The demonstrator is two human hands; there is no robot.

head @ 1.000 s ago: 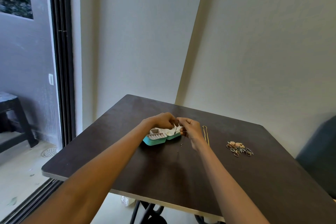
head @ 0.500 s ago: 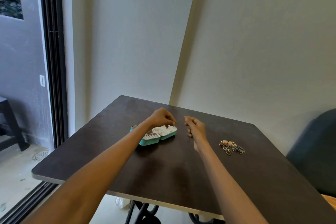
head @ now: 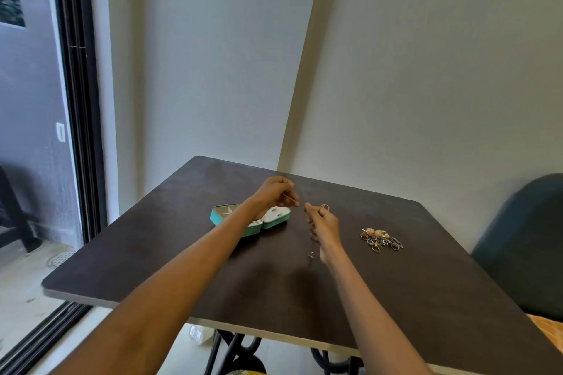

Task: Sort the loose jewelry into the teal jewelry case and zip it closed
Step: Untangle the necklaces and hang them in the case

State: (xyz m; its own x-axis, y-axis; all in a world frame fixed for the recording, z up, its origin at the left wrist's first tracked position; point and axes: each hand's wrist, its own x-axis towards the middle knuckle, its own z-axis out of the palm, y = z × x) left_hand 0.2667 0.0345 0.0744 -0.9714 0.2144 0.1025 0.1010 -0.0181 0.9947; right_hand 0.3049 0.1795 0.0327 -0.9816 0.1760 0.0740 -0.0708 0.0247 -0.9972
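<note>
The teal jewelry case (head: 218, 215) lies open on the dark table (head: 274, 289), its pale lining showing, partly hidden by my left forearm. My left hand (head: 274, 194) is raised above the case's right half and pinches one end of a thin chain. My right hand (head: 323, 226), just right of the case, has its fingers curled round the same chain, and the chain's small end piece (head: 311, 254) dangles below it. A bit of gold jewelry (head: 325, 207) shows at my right fingertips. A pile of loose rings and earrings (head: 381, 240) lies to the right of my right hand.
The table stands in a corner between two pale walls. A sliding glass door (head: 76, 119) is at the left. A dark chair back (head: 524, 240) stands at the table's right edge. Black table legs (head: 234, 347) show under the near edge.
Both hands have lifted off the open case and drawn apart. The thin chain now hangs from my right hand. The view has shifted left.
</note>
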